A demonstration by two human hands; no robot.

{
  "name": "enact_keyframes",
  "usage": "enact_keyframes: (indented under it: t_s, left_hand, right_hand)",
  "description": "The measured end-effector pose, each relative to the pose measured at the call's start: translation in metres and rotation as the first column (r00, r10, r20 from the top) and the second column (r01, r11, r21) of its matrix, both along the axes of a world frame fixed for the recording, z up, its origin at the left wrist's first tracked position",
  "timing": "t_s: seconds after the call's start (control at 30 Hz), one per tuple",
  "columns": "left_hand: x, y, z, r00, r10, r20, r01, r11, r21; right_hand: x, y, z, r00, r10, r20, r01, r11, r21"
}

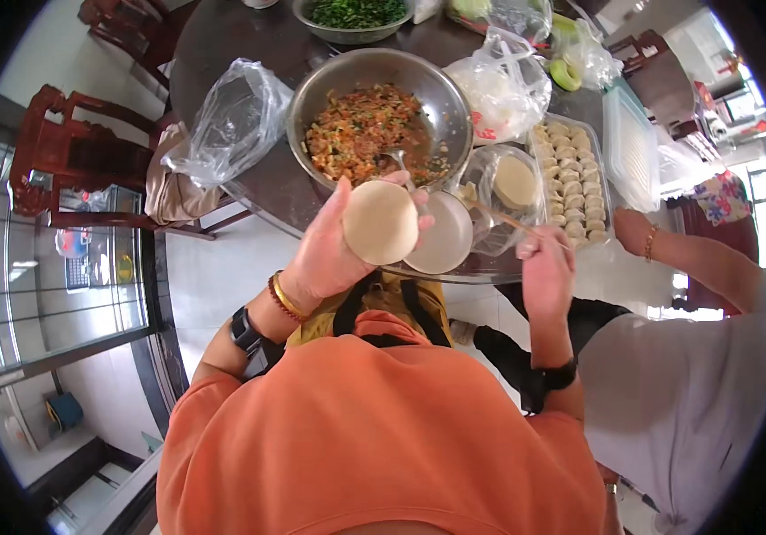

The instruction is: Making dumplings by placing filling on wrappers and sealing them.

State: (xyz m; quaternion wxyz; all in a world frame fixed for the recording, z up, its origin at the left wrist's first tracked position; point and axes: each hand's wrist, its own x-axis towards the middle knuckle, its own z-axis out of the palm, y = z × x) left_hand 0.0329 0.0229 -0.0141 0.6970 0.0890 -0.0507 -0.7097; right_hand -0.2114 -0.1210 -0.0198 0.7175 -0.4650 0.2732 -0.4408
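Note:
A round dumpling wrapper (380, 223) lies flat on the palm and fingers of my left hand (329, 254), in front of the near rim of a steel bowl (450, 80) of chopped filling (369, 127). My right hand (549, 267) grips thin wooden chopsticks (507, 219), whose tips reach left over a small white dish (446, 237). A metal spoon (396, 157) rests in the filling. Between the dish and the dumpling tray, a stack of wrappers (515, 182) sits in a clear plastic bag. Rows of folded dumplings (571, 177) fill the clear tray to the right.
Plastic bags (236, 124) lie left and behind right of the bowl on the dark round table (256, 33). A bowl of chopped greens (356, 30) stands at the back. At right, a co-worker's hand (632, 227) is beside the tray, near a plastic lid (629, 144). A wooden chair (102, 157) stands left.

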Motion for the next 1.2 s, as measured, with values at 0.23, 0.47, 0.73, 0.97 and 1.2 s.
enact_keyframes:
  t_s: [0.23, 0.47, 0.73, 0.97, 1.2]
  left_hand:
    - [-0.018, -0.011, 0.013, 0.974, -0.061, 0.219, 0.069, 0.997, -0.03]
    - [-0.013, -0.005, 0.013, 0.93, -0.062, 0.362, 0.111, 0.987, -0.117]
    - [-0.015, -0.008, 0.013, 0.957, -0.076, 0.279, 0.102, 0.991, -0.083]
    - [-0.016, -0.014, 0.012, 0.999, -0.038, -0.034, 0.035, 0.995, -0.096]
    - [-0.012, -0.017, 0.008, 0.988, 0.055, -0.146, -0.061, 0.998, -0.033]
  right_hand:
    - [0.039, 0.039, 0.038, 0.983, 0.125, -0.137, -0.173, 0.883, -0.436]
    - [0.045, 0.034, 0.03, 0.98, -0.036, -0.195, -0.052, 0.901, -0.43]
    - [0.046, 0.038, 0.035, 0.965, -0.056, -0.256, -0.095, 0.836, -0.54]
    - [0.046, 0.049, 0.02, 0.955, 0.149, -0.255, -0.268, 0.799, -0.539]
    - [0.027, 0.037, 0.019, 0.985, 0.172, -0.024, -0.171, 0.936, -0.307]
